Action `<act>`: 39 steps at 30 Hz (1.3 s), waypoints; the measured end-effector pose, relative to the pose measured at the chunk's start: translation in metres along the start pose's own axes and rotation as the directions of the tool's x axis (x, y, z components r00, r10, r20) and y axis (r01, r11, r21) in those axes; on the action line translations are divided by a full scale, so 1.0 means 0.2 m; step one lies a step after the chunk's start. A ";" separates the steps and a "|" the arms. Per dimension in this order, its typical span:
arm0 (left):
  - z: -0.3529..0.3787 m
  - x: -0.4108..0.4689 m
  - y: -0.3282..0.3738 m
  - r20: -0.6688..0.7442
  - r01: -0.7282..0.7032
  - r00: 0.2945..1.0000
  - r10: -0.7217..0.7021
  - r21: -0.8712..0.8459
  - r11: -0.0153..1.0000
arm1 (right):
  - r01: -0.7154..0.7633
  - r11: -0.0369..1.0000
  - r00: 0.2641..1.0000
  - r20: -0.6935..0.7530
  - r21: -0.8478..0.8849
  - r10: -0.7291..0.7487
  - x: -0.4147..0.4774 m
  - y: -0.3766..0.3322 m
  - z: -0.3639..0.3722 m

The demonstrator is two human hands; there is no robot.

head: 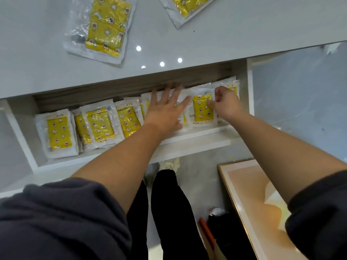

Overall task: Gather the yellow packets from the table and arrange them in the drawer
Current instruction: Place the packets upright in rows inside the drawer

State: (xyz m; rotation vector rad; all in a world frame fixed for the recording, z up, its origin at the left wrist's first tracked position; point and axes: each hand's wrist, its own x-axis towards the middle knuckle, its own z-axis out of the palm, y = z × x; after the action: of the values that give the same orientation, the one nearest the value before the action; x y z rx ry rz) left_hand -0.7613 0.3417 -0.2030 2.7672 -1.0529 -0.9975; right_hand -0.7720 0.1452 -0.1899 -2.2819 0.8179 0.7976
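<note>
Yellow-packet arranging, well along — presses the left grip (165,109), fingers straight and spread, flat on the overlapping row (99,124) in the drawer (187,140), and pinches with the right grip (225,104), fingers curled, the edge of one packet (203,108) near the drawer's right end. Seems to be squaring that packet into line beside its neighbours. Calls next, most likely, for letting go and reaching to the surface (234,34) for the two left there — a nearer packet (106,29), a farther packet (187,6) half out of view.
</note>
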 end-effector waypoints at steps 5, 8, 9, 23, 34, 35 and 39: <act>0.07 -0.12 -0.13 0.033 0.069 0.997 -0.073 0.107 0.992 | 0.013 0.993 0.998 -0.063 -0.114 -0.020 -0.02 -0.01 0.05; 0.06 -0.11 -0.11 -0.007 -0.023 1.000 0.024 0.128 0.992 | 0.192 0.877 0.944 -0.163 -0.440 -0.288 -0.06 -0.01 0.08; 0.07 -0.08 -0.08 -0.002 -0.090 0.996 0.091 0.161 0.983 | 0.284 0.806 0.913 -0.111 -0.520 -0.394 -0.08 -0.01 0.10; 0.08 -0.09 -0.20 0.006 0.346 0.938 -0.347 -0.097 0.933 | 0.638 0.537 0.766 0.382 -0.553 -0.517 0.01 -0.11 0.18; 0.11 -0.31 -0.41 -0.021 0.444 0.894 -0.448 -0.108 0.890 | 0.545 0.589 0.837 0.338 -0.597 -0.431 0.02 -0.27 0.22; 0.12 -0.35 -0.42 -0.042 0.409 0.908 -0.417 -0.134 0.903 | 0.527 0.599 0.847 0.320 -0.603 -0.424 0.01 -0.29 0.23; 0.12 -0.47 -0.52 -0.100 0.367 0.914 -0.393 -0.211 0.906 | 0.542 0.602 0.833 0.277 -0.587 -0.479 -0.09 -0.40 0.29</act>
State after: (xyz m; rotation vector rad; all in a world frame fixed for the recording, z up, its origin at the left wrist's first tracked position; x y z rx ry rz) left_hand -0.7675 0.4827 -0.1941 2.8866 -0.3786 -0.8578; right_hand -0.7474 0.2434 -0.1898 -2.8306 -0.2595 0.9904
